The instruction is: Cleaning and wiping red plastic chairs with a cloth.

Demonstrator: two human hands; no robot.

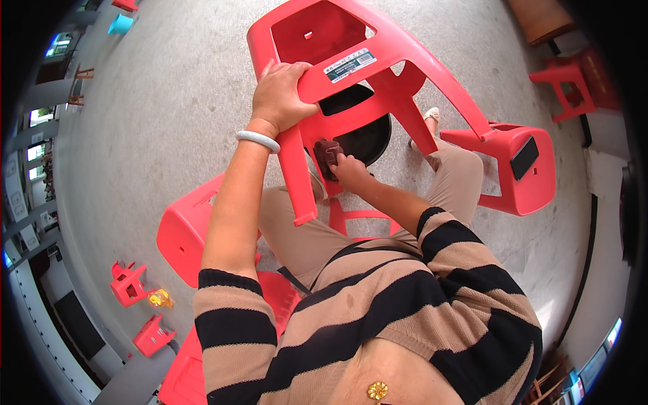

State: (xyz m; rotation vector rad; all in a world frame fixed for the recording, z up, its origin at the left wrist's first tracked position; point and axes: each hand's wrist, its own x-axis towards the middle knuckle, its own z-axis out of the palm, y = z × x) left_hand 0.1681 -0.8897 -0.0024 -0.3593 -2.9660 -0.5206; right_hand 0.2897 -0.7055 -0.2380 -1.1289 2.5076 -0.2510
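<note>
A glossy coral-red plastic stool sits at 12 o'clock of the view, tipped so that its splayed legs point toward the person. Its frame is moulded with smooth, rounded edges and large cut-outs; through the upper one shows a deeper red inner panel with a small slot. One leg runs down toward 6 o'clock and ends in a slightly flared foot; another long one slopes out toward 4 o'clock. A small rectangular white and dark green paper sticker is stuck slantwise across a flat band of the frame.

The left hand, at 11 o'clock, grips the stool's edge beside the sticker, thumb and fingers spread. The right hand, near the centre toward 1 o'clock, is closed around a crumpled dark maroon-brown cloth, held against the inner side of the near leg.

Beyond the cloth, toward 1 o'clock, a round black basin shows partly behind the stool. Between 2 and 3 o'clock, a dark rectangular phone lies on another red plastic stool.
</note>
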